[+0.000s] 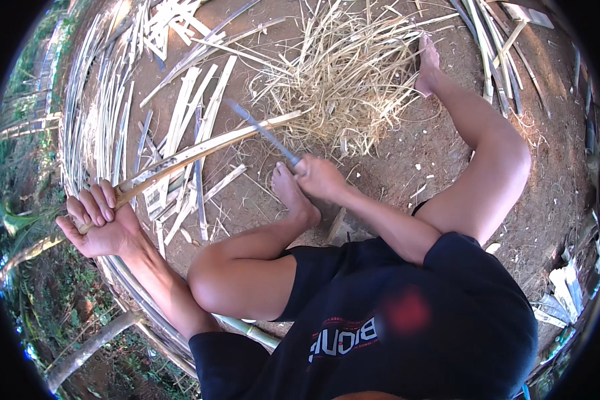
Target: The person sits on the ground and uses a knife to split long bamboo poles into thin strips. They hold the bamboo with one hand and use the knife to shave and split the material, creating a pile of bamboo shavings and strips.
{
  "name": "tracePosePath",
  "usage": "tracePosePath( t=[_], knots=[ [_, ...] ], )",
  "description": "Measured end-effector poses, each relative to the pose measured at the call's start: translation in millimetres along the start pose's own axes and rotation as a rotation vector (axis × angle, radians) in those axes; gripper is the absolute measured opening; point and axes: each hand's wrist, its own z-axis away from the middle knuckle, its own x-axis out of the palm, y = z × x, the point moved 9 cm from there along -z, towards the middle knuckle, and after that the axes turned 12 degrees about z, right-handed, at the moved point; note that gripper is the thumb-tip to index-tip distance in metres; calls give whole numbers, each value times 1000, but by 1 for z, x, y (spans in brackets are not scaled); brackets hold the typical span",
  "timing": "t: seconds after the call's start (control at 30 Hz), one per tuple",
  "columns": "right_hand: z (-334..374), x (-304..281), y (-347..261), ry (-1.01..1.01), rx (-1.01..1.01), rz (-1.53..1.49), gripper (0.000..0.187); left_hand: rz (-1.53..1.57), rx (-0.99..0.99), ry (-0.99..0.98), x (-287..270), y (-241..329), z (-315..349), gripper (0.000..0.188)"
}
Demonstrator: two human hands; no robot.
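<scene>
My left hand [99, 217] is wrapped round the near end of a long split bamboo strip [200, 151], which slants up and to the right over the ground. In my right hand [319, 177] is the handle of a knife [265, 133], the fingers closed on it. Its narrow grey blade points up and to the left and crosses the bamboo strip near the strip's far end. Whether the edge touches the strip or only passes over it, I cannot tell. The blade's tip looks slightly blurred.
A heap of thin pale shavings [340, 80] lies ahead, by my right foot [428, 63]. Split bamboo pieces [180, 127] are scattered at left, with long strips [87, 100] beyond. More strips [497, 57] lie far right. My left foot [290, 193] is close to the knife. A branch [93, 347] stands lower left.
</scene>
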Motion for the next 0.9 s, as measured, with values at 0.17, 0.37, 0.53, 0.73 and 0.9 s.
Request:
tracePosePath(
  t=[0.17, 0.37, 0.53, 0.73, 0.9],
  knots=[
    [16, -18, -58, -108, -199, -203, 19, -28, 0, 14, 28, -8, 15, 41],
    [-9, 7, 5, -113, 27, -175, 16, -134, 97, 173, 24, -6, 22, 39],
    [9, 1, -34, -44, -148, -130, 17, -145, 85, 164, 23, -3, 21, 39],
    [-25, 21, 89, -315, 335, -39, 20, -71, 37, 47, 15, -3, 16, 40],
    [0, -11, -51, -188, -112, -182, 20, -17, -95, -131, 13, -4, 9, 44]
  ],
)
